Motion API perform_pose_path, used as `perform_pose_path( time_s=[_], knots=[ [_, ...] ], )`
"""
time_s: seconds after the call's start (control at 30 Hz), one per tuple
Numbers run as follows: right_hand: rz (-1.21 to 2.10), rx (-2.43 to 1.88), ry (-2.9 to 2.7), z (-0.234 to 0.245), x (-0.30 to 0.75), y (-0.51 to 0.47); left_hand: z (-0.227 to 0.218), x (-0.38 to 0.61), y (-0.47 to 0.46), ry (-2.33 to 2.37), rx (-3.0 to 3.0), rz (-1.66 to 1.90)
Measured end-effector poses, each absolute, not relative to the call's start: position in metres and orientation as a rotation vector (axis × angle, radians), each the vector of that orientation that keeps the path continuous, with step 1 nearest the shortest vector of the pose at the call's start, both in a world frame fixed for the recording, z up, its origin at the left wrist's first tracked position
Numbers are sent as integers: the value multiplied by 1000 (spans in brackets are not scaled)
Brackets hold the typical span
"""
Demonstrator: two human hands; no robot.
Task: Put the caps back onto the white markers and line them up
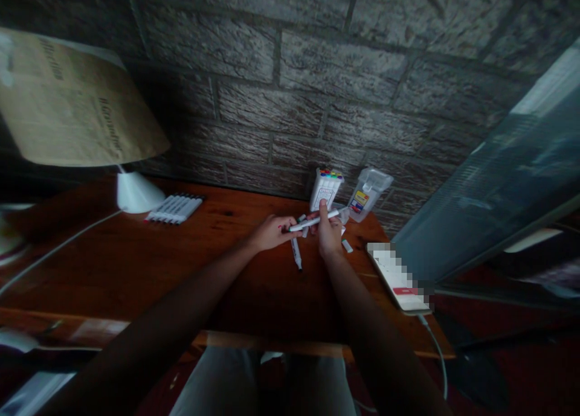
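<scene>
A white marker (pixel 312 221) is held level between my two hands above the table. My left hand (pixel 273 232) is closed on its green-tipped left end. The thumb of my right hand (pixel 329 235) presses along the right part of the barrel, with the fingers curled beneath. Under the hands, another white marker (pixel 296 256) with a dark tip lies on the wood. Close to my right hand is a small loose white piece (pixel 347 246). Just behind stands a clear case (pixel 327 186) packed with markers showing coloured ends. Some small things between the hands are partly hidden.
An open clear plastic box (pixel 368 194) with a label stands at the back right. A row of several markers (pixel 176 208) lies near a lamp (pixel 136 189) at left. A phone (pixel 399 278) with a cable rests at the right edge of the wooden table (pixel 254 295). A brick wall rises behind.
</scene>
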State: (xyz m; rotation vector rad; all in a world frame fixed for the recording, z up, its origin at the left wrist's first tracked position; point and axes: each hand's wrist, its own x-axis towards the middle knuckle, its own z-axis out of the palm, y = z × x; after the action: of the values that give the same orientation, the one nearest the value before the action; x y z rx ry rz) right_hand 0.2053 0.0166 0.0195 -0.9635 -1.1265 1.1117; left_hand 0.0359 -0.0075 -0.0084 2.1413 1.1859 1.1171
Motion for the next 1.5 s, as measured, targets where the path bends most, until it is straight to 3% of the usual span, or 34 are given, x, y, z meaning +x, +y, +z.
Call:
perform_pose_path(
  time_s=[0.43, 1.5],
  knots=[
    [1309, -879, -1026, 19, 205, 18, -8, 34, -6, 1287, 2163, 1285],
    [1263, -919, -1192, 16, 202, 14, -7, 36, -5, 1350, 2193, 1337]
  ],
)
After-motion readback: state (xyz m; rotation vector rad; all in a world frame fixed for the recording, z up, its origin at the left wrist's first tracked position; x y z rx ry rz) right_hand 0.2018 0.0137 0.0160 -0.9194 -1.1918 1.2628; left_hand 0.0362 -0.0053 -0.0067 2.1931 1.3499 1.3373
